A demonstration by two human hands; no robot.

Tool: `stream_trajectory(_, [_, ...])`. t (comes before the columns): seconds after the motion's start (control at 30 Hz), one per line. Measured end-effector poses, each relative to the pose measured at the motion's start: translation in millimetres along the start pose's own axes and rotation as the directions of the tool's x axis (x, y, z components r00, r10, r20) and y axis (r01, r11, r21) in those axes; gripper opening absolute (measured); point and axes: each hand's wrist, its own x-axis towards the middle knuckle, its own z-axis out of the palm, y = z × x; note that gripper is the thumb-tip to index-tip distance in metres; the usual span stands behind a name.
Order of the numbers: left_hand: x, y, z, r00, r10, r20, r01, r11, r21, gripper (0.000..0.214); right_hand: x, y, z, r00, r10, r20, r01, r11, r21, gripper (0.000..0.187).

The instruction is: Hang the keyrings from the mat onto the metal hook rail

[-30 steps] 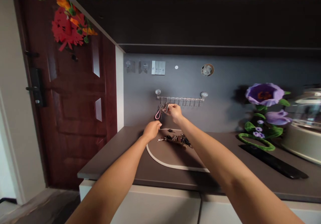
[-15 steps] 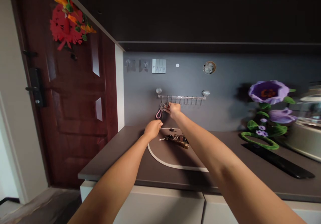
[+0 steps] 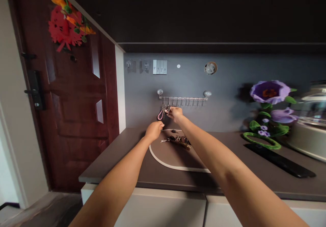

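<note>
A clear hook rail [image 3: 183, 98] is fixed to the grey wall. From its left end hangs a bunch with metal rings and a pink strap loop [image 3: 160, 114]. My right hand [image 3: 175, 114] is at that end, thumb and fingers pinched on a key ring [image 3: 168, 109] just below a hook; whether the ring is on the hook I cannot tell. Lower and to the left, my left hand [image 3: 154, 131] is closed above the counter near the strap; its fingertips hide whatever they hold. Several keys [image 3: 177, 140] lie on the brown mat [image 3: 165, 157] beneath my hands, with a small dark key [image 3: 174, 131] behind them.
The counter [image 3: 107, 159] runs under a dark overhead cabinet [image 3: 203, 20]. At the right are purple fabric flowers [image 3: 270, 92], a long black object [image 3: 281, 161] and a pale domed appliance [image 3: 309, 128]. A dark red door [image 3: 84, 128] is at the left.
My right hand has dipped slightly from the rail, fingers still pinched by the key ring. My left hand stays closed in nearly the same place. The whole view has shifted slightly.
</note>
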Motion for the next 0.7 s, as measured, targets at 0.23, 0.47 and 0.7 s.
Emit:
stream_trajectory(0.23, [0.1,-0.6,-0.6,1.000,0.016,0.000,-0.016,1.000,0.025,0.025,0.9,4.0,-10.4,1.000,-0.019,0.021,0.021,0.997,-0.079,0.013])
stream_trajectory(0.47, [-1.6,2.7,-3.7,0.999,0.051,-0.006,-0.051,0.999,-0.021,0.025,-7.9,5.4,-22.2,0.997,-0.050,0.065,0.056,0.993,-0.105,0.011])
stream_trajectory(0.7, [-0.8,2.4,-5.2,0.998,0.060,0.009,-0.059,0.995,-0.084,0.022,-20.3,7.2,-33.5,1.000,-0.015,0.006,0.016,0.991,-0.133,0.011])
